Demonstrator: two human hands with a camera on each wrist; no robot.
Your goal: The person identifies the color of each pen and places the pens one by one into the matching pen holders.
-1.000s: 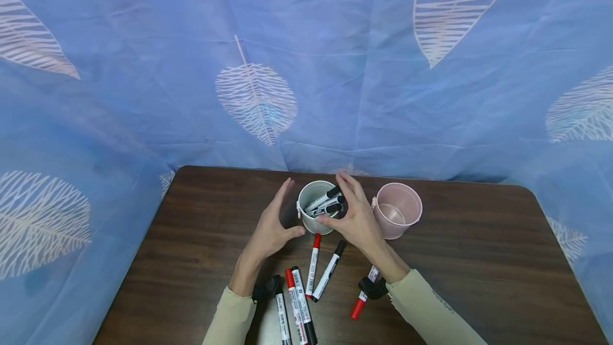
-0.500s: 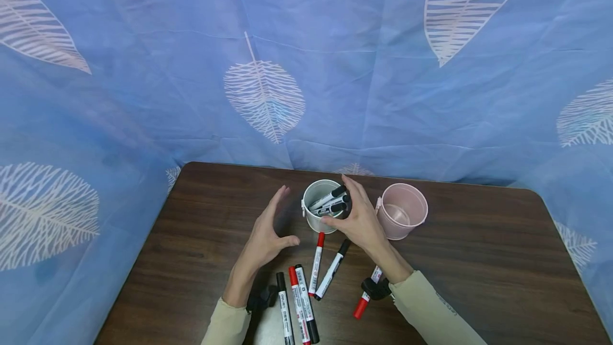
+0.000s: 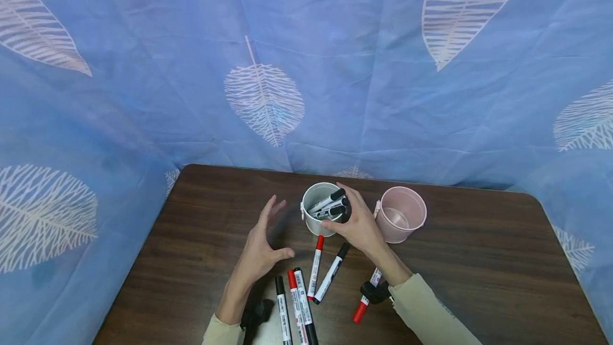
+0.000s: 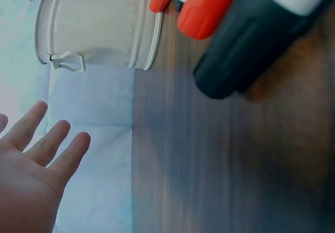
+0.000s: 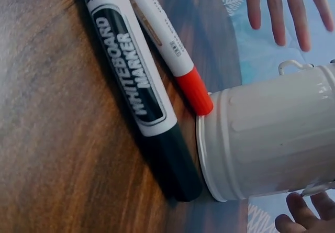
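A small white bucket (image 3: 313, 224) stands near the table's far edge, with several black-capped whiteboard markers (image 3: 328, 207) leaning in it. My right hand (image 3: 362, 230) holds the bucket's right side, thumb at the front of the rim and fingers curled behind. In the right wrist view, its fingertips (image 5: 298, 214) meet the bucket wall by a handle lug. My left hand (image 3: 257, 254) hovers to the left of the bucket, apart from it, fingers spread and holding nothing. A red-capped marker (image 3: 314, 268) and a black-capped marker (image 3: 332, 273) lie in front of the bucket.
A pink bucket (image 3: 394, 233) stands right of my right hand. Near the front lie a black-capped marker (image 3: 283, 310), a red-capped one (image 3: 297, 307) and another marker (image 3: 305, 305). A further red-capped marker (image 3: 361, 309) is partly hidden by my right wrist camera (image 3: 375, 292).
My left hand has drawn away from the white bucket, leftward and toward me. The right hand stays at the bucket, its fingertips lower toward the rim. The view has shifted slightly.
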